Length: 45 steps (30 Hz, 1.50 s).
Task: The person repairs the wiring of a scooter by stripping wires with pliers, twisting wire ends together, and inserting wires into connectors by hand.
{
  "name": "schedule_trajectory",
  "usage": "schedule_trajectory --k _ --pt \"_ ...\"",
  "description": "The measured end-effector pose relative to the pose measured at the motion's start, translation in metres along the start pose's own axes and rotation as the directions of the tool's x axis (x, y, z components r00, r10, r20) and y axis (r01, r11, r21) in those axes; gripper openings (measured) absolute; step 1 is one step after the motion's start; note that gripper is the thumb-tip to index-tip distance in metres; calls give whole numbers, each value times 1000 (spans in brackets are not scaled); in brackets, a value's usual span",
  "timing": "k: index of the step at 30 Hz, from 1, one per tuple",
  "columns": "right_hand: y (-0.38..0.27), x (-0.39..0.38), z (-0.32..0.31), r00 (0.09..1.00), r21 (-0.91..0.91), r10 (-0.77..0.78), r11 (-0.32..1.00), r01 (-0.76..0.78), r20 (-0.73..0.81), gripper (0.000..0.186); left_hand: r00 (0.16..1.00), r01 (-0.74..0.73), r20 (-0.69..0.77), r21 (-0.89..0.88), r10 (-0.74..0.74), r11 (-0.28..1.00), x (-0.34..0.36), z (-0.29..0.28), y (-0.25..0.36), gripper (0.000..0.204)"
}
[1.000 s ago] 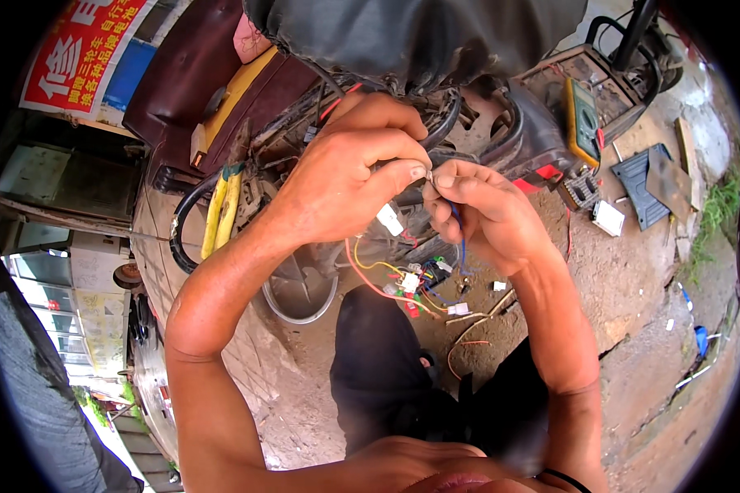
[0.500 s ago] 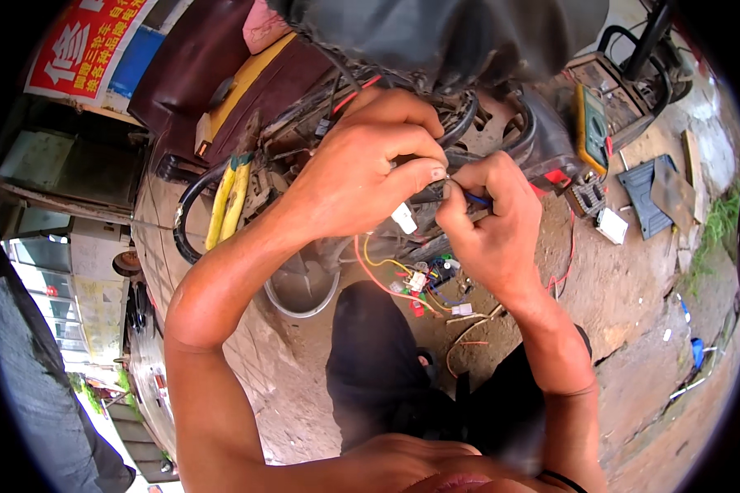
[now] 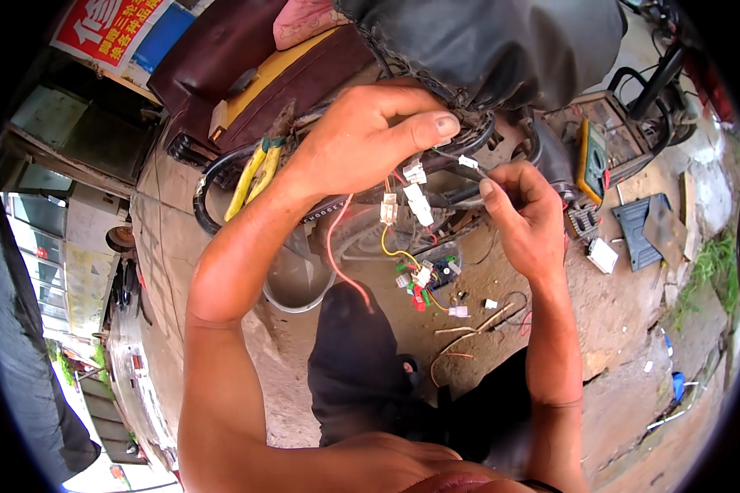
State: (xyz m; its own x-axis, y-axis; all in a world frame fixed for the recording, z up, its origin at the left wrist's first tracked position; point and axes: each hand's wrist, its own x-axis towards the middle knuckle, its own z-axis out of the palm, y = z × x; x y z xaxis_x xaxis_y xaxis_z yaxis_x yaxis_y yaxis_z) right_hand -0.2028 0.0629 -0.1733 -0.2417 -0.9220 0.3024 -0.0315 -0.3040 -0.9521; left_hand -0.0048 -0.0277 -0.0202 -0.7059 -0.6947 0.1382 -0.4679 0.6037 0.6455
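Note:
My left hand point(image 3: 370, 140) reaches over a bundle of wires, its fingers curled out of sight below and its thumb lying on top. A thin green wire runs from under that thumb to a small white connector point(image 3: 467, 162) between my hands. On the other side my right hand point(image 3: 524, 209) pinches the dark wire end at this connector between thumb and forefinger. Below my left hand hang white plug connectors point(image 3: 418, 204) and another white connector point(image 3: 389, 209). A loose pink wire point(image 3: 337, 255) dangles by my knee. Lower down is a cluster of coloured connectors point(image 3: 423, 279).
Yellow-handled pliers point(image 3: 255, 177) rest on the frame at left. A black cover point(image 3: 501, 49) bulges above my hands. A yellow multimeter point(image 3: 590, 164) stands at right, near a black plastic panel point(image 3: 637, 230). A maroon seat point(image 3: 197, 66) is at upper left. Wire scraps point(image 3: 460, 337) litter the ground.
My hands have moved apart, the right one going right and slightly down. The small white connector now shows between them. More plugs show under my left hand, and the view has shifted.

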Motion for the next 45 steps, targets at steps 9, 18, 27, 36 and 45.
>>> schedule_trajectory --k 9,18,27,36,45 --pt "-4 -11 -10 997 -212 65 976 -55 39 16 846 -352 -343 215 408 911 -46 -3 9 19" --pt "-23 -17 -4 982 -331 -25 940 87 186 23 829 -548 -162 -47 535 835 -128 57 38 27" --pt "-32 -16 -23 995 -273 -47 959 69 88 18 506 -827 -449 -9 737 562 -111 95 78 34" --pt "-29 -13 -68 978 -63 -78 996 67 -195 20 928 -284 99 -432 358 856 -160 129 -1 19" --pt "-29 -23 -83 845 -232 -290 951 202 -450 25 759 209 617 71 -208 975 -251 302 -119 25"
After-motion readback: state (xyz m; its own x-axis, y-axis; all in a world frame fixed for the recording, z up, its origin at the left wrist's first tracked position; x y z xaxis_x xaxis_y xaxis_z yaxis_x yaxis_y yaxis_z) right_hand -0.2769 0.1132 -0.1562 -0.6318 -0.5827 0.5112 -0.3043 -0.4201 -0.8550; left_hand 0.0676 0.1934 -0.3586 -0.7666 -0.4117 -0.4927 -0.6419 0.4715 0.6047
